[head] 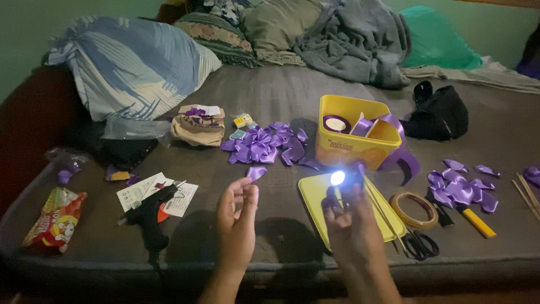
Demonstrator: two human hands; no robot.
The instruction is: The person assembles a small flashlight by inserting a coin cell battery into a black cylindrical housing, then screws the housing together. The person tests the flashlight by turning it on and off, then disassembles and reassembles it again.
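Left of the left hand (236, 217): black glue gun (147, 217) on paper cards (183, 200), farther out a red snack bag (55, 219). Under the right hand (351, 225): yellow lid (315, 197). Right of it: tape roll (394, 208), scissors (416, 241). Beyond both hands: yellow box (351, 147), heap of purple ribbon pieces (264, 145), striped pillow (132, 65).

Glossy satin ribbon pieces (264, 143); smooth yellow plastic tub (351, 132); matt grey cloth mattress cover (281, 95)
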